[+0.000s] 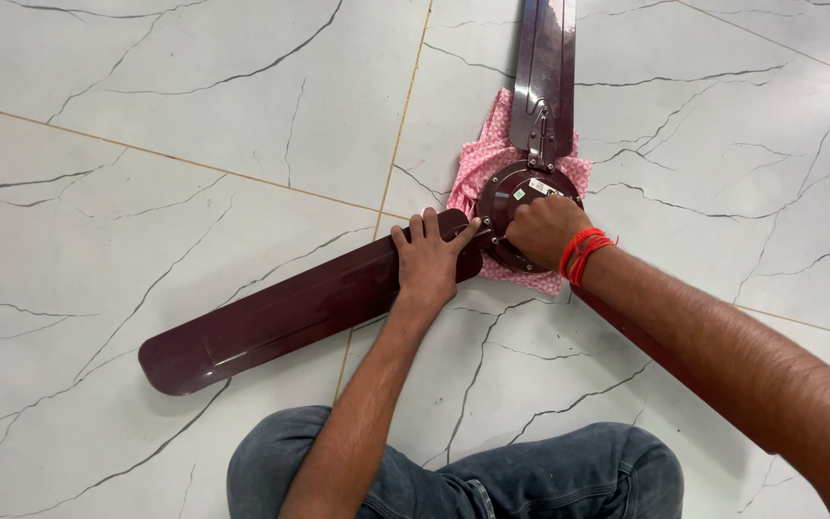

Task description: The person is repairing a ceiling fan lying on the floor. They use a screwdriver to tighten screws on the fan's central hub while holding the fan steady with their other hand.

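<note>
The left hand (429, 259) lay palm down, its forearm running up from the lower middle of the view. The fingers (419, 229) were spread a little and curled over forward, and the thumb pointed toward the other hand. The right hand (542, 229) was closed into a loose fist, knuckles up, just beside the left thumb. Its forearm came in from the lower right corner, reaching across at a slant, wrist straight. Both knees were bent below.
</note>
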